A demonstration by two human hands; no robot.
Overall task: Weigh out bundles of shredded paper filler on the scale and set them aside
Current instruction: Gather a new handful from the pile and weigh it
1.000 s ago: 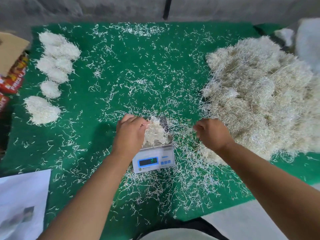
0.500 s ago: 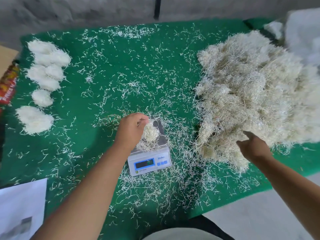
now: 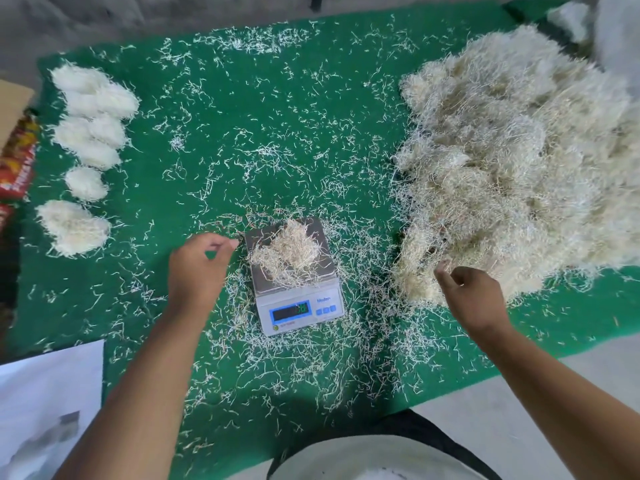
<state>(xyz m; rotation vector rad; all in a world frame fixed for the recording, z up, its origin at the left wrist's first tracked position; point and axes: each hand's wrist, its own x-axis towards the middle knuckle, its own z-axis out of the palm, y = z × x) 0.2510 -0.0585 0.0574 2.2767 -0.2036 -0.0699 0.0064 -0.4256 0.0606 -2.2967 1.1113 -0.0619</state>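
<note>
I see the scale [image 3: 297, 289] standing near the middle of the green mat [image 3: 242, 116], its lit display facing me, the digits too blurred to read. A small bundle [image 3: 289, 252] of shredded paper lies on its steel pan, untouched by either hand.

My left hand [image 3: 197, 265] hovers just left of the scale, apart from the pan. Its fingers are loosely curled with thumb and forefinger tips close together; I cannot tell whether a strand or two is caught between them.

My right hand [image 3: 474, 299] is to the right of the scale, at the near edge of the big heap [image 3: 512, 161] of filler. The fingers are curled inward, forefinger and thumb reaching toward the heap's fringe; whether they pinch any shreds I cannot tell.

Along the far left of the mat a row of weighed bundles [image 3: 90, 147] lies well apart from the scale. Loose shreds [image 3: 277, 358] are strewn over the mat, thickest around the scale. A white sheet [image 3: 45, 403] lies at the near left corner, and a red packet [image 3: 17, 168] sits at the left edge.
</note>
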